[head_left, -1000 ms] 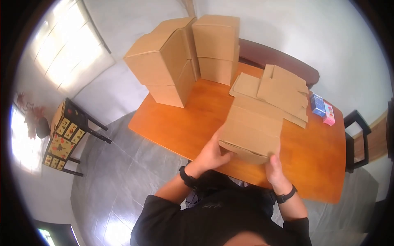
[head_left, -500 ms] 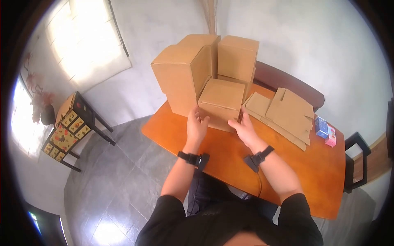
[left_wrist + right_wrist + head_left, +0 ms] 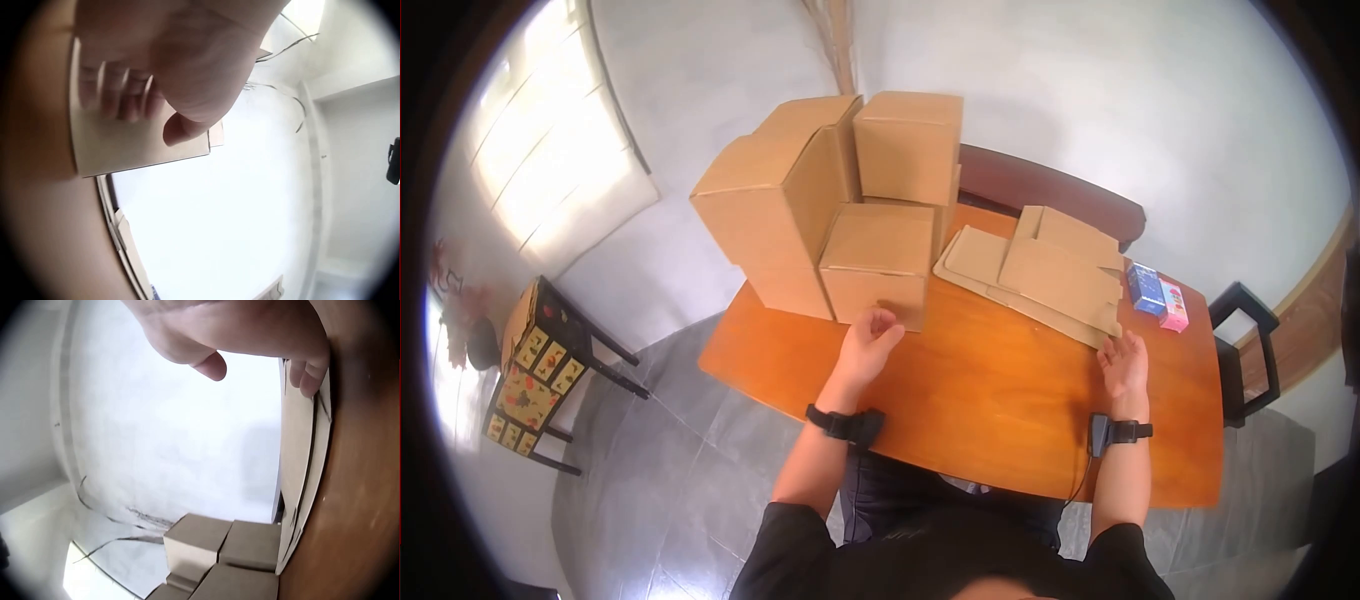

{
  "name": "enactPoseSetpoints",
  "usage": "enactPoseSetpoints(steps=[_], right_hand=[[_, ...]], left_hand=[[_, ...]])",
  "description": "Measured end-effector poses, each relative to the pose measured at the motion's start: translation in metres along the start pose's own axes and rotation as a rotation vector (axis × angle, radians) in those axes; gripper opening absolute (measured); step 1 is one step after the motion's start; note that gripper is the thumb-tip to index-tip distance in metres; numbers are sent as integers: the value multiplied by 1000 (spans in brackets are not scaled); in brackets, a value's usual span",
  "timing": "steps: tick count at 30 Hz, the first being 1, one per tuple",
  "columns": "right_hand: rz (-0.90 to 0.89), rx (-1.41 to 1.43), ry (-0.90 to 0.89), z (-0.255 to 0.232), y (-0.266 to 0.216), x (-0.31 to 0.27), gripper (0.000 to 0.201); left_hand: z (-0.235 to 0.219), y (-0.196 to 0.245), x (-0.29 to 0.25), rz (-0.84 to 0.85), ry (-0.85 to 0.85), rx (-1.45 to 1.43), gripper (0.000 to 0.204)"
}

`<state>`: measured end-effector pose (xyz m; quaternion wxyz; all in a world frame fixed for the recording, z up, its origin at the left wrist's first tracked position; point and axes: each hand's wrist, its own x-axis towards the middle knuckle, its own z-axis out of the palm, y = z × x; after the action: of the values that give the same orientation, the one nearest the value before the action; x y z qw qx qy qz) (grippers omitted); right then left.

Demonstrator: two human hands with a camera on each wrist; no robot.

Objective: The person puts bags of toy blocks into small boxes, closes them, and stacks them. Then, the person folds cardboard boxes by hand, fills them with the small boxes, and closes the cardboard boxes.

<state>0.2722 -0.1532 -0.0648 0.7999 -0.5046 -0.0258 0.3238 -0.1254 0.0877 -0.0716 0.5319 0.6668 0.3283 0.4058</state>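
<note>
A small closed cardboard box (image 3: 878,240) stands on the wooden table, in front of the taller boxes. My left hand (image 3: 868,350) is just before its front face, fingers loosely bent and holding nothing. In the left wrist view the same box (image 3: 125,153) shows behind the fingers. My right hand (image 3: 1125,368) hovers at the near corner of a pile of flattened cardboard (image 3: 1055,270), fingers relaxed. From the right wrist, the fingertips (image 3: 309,384) overlap the edge of the flat cardboard (image 3: 300,462), with the thumb held apart.
Stacked cardboard boxes (image 3: 765,200) rise at the table's left, another stack (image 3: 908,145) behind. Blue (image 3: 1145,288) and pink (image 3: 1173,305) packs lie at the right end of the table (image 3: 990,400). A dark chair (image 3: 1245,350) stands beyond, a painted cabinet (image 3: 540,370) at the left.
The small box, held in both hands near the table's front edge, has moved left and away to the stacks. Both hands have let go; the right has moved right to the flat cardboard.
</note>
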Motion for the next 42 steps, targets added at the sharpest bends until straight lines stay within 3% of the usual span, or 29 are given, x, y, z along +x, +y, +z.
enactPoseSetpoints(steps=[1,3,6,8,12,13,17,19,23,25,29,31,32,34,35,37,39,41,42], right_hand=[[-8,8,8,-4,-2,2,51],[65,34,-157,-10,-3,2,55],[27,61,-177,-13,8,16,61],[9,73,-164,-10,9,14,62],[-44,94,-142,-6,11,8,64],[-49,90,-140,-7,11,8,64],[-82,168,-51,-7,14,11,57],[-100,186,-37,-7,17,11,55],[-139,209,-15,-7,17,11,54],[-134,208,-16,-6,16,9,55],[-144,237,-3,-1,15,6,59],[-168,250,-13,0,18,7,58],[-191,258,-30,-1,20,8,58],[-165,241,-56,-4,18,11,55],[-138,220,-87,-5,18,11,53],[-123,205,-126,-3,14,7,53],[-106,190,-168,3,8,-1,53],[-78,141,-220,8,6,-9,71],[-73,142,-220,10,5,-11,71]], left_hand=[[4,8,1,5,-13,0,25],[11,37,-3,-221,-307,-256,22],[55,72,2,-254,-473,-475,22],[95,66,28,-268,-526,-414,27],[174,32,94,-207,-333,-123,41],[186,25,106,-154,-258,26,50],[212,12,136,-181,-214,191,64],[219,9,141,-121,-206,190,49],[221,1,152,-145,-295,269,44],[218,-3,155,-195,-433,86,38],[218,3,133,-232,-439,-33,31],[217,22,106,-156,-439,-305,27],[217,28,96,-159,-444,-304,27],[214,36,80,-88,-620,-431,28],[212,35,73,-90,-622,-430,28],[207,32,56,-61,-792,-332,30],[200,46,38,-30,-832,-265,31],[190,66,21,-252,-958,513,37],[183,75,6,-257,-957,515,37]])
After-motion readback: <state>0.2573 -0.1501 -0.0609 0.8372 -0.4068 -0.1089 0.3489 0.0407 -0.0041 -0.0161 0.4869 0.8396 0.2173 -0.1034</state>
